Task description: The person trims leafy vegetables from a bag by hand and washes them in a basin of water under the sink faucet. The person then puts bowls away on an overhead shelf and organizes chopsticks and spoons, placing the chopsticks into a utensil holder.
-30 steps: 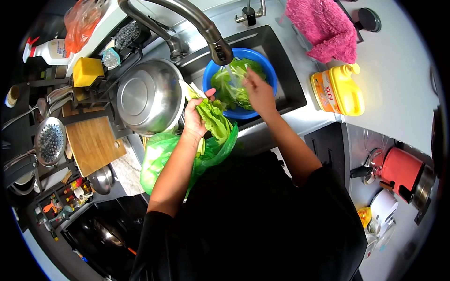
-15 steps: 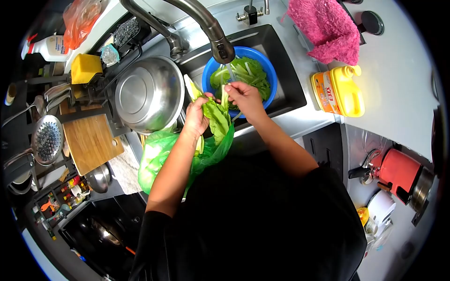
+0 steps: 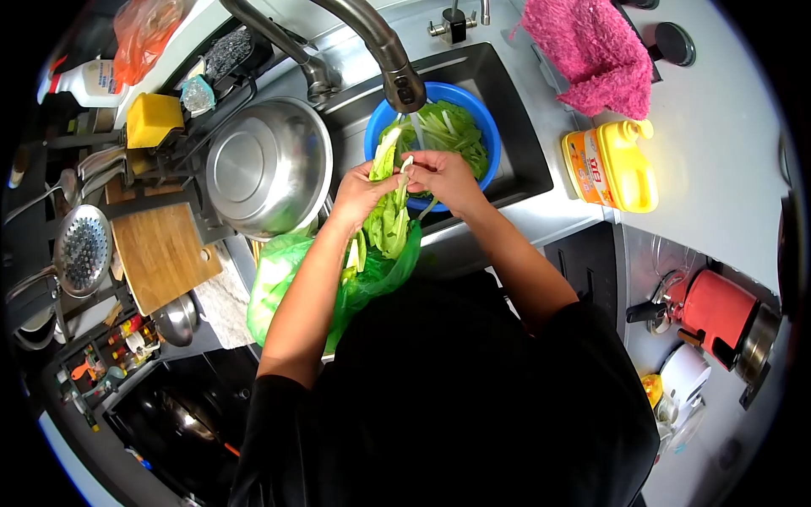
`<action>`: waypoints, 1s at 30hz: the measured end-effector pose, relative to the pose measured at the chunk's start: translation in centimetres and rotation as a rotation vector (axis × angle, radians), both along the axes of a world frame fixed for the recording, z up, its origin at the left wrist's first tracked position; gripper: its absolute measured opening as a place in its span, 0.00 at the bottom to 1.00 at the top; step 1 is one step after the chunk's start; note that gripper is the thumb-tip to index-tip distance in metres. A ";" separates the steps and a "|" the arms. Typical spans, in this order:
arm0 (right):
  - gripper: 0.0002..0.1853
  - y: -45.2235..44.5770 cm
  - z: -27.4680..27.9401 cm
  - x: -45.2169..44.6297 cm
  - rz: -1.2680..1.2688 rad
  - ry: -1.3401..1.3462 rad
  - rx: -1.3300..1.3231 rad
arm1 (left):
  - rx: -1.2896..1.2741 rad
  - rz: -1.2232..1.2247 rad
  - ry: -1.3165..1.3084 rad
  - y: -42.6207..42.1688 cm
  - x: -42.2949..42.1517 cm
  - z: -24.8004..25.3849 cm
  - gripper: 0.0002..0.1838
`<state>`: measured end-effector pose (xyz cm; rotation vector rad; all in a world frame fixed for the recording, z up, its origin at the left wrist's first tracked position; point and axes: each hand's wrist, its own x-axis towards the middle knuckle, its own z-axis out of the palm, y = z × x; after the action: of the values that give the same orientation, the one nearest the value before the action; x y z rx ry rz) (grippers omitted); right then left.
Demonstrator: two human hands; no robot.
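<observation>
In the middle of the frame, the left hand (image 3: 363, 196) is closed around a bunch of long leafy green vegetables with pale stems (image 3: 389, 221). The bunch stands almost upright in the frame, its pale stem ends toward the top and its leaves hanging below the fingers. The right hand (image 3: 442, 179) is just beside it, with thumb and index finger pinched together at a pale stem of the same bunch; its other fingers are curled. The tips of the two hands are very near each other, and I cannot tell if they touch.

Under the lower leaves lies a translucent green plastic bag (image 3: 280, 272), partly covered by the left forearm. Above and to the right of the hands, a round blue plastic basin (image 3: 488, 127) sits in a dark rectangular sink (image 3: 525, 156). In the basin there are loose green leaves with pale stems (image 3: 454, 131). A dark grey metal faucet (image 3: 404, 89) reaches over the basin, and water runs from it.

At the left of the sink is a large shiny steel bowl (image 3: 269, 167), turned with its bottom up. At the right, on the pale grey desk (image 3: 710, 160), stands a yellow plastic bottle with a label (image 3: 629, 173), and a fluffy pink cloth (image 3: 596, 55) lies at the upper right.
</observation>
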<state>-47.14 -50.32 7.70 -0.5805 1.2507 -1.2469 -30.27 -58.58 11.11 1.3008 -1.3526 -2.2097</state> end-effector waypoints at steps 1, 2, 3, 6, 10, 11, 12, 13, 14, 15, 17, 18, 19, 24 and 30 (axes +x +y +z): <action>0.17 0.2 -0.1 0.2 -0.012 0.016 -0.001 | -0.011 -0.016 -0.007 0.1 0.2 -0.2 0.18; 0.17 0.4 -0.1 0.4 -0.023 0.031 -0.004 | -0.009 -0.011 0.005 0.3 0.2 -0.4 0.17; 0.17 0.4 -0.3 0.4 -0.008 0.150 -0.013 | -0.008 -0.006 0.016 0.6 0.2 -0.8 0.17; 0.17 0.5 0.0 0.2 0.070 0.436 -0.036 | -0.008 0.018 -0.004 0.9 0.0 -1.8 0.14; 0.13 0.3 0.0 -1.7 0.235 0.654 -0.142 | 0.054 0.023 -0.046 0.8 0.4 -1.8 0.13; 0.12 0.2 -0.8 -2.1 0.265 0.715 -0.189 | 0.080 0.026 -0.055 0.8 0.5 -1.8 0.13; 0.12 0.0 -2.1 -2.3 0.192 0.817 -0.202 | 0.105 0.029 -0.063 0.7 0.5 -1.6 0.13; 0.11 -0.2 -3.5 -2.5 0.118 0.920 -0.215 | 0.162 0.055 -0.038 0.7 0.5 -1.8 0.13; 0.11 -0.4 -4.9 -2.7 0.044 1.023 -0.230 | 0.173 0.068 -0.039 0.7 0.5 -2.0 0.13; 0.10 -0.6 -4.6 -3.2 -0.024 1.054 -0.178 | 0.183 0.085 -0.040 0.7 0.6 -2.0 0.13; 0.09 -0.4 -4.1 -3.0 -0.034 0.346 0.072 | 0.196 0.118 -0.043 0.6 0.8 -1.9 0.14; 0.09 -0.1 -3.3 -2.5 -0.037 -0.011 0.194 | 0.201 0.133 -0.043 0.6 0.7 -1.9 0.14; 0.09 0.0 -2.8 -1.4 -0.142 -0.261 0.175 | 0.207 0.148 -0.041 0.7 0.5 -2.0 0.14; 0.13 0.3 -3.6 0.9 -0.011 -0.267 0.111 | 0.232 0.156 -0.025 1.2 -0.1 -2.9 0.15; 0.17 0.6 -1.7 0.9 0.054 0.030 -0.025 | 0.202 0.156 -0.034 1.2 0.1 -2.9 0.15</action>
<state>-46.20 -49.74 5.96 -0.6496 1.2384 -1.2145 -30.20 -57.38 8.21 1.4636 -1.0208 -2.2709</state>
